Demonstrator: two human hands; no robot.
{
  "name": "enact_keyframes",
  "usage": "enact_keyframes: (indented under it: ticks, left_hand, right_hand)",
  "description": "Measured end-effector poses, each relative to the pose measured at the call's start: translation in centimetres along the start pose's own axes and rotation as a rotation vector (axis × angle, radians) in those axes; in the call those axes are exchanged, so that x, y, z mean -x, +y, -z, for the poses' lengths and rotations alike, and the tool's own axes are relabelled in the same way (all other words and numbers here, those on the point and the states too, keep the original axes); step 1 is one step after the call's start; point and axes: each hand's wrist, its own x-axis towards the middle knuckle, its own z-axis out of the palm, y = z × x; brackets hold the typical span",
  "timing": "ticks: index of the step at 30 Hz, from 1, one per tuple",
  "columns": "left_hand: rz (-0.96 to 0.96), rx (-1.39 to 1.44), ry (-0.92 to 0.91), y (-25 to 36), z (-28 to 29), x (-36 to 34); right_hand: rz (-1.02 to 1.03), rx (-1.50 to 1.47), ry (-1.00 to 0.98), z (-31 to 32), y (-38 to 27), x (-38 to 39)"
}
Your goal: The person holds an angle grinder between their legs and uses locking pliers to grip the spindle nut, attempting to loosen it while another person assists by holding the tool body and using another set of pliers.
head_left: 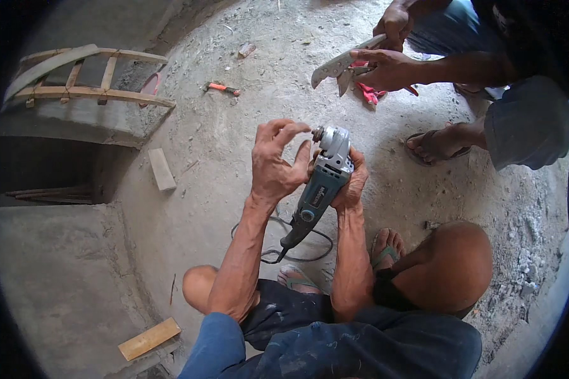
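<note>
A teal and silver angle grinder [321, 189] hangs tilted in front of me, its head upward and its handle end toward my lap. My right hand [353, 183] wraps round its body just below the metal gear head. Beside the bare spindle [318, 134], my left hand [277, 161] is raised with thumb and fingers curved apart. The index fingertip comes close to the spindle; whether it touches I cannot tell. No disc shows on the grinder. Its black cord [327, 246] loops down behind it over the floor.
At upper right, a co-worker's hands [385, 66] hold a long grey metal tool [341, 66] with jaw-like ends, above a pink-red cloth-like item [370, 95]. An orange-handled hammer [222, 88] lies ahead. A wooden ladder-like frame [95, 92] and wood blocks [162, 169] are leftward.
</note>
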Motion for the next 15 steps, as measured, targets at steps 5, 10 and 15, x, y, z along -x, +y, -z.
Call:
enact_keyframes:
  ticks: [5, 10, 15]
  left_hand:
    - [0.001, 0.005, -0.040, -0.8, 0.4, -0.7]
    - [-0.119, -0.116, -0.205, -1.0, 0.8, -1.3]
    - [-0.144, -0.155, -0.164, -1.2, 0.6, -1.0]
  right_hand:
    - [-0.013, 0.011, -0.041, -0.1, 0.0, 0.0]
    - [-0.051, 0.040, -0.121, 1.1, -0.2, -0.3]
    - [-0.054, 0.034, -0.101, 0.8, 0.0, -0.2]
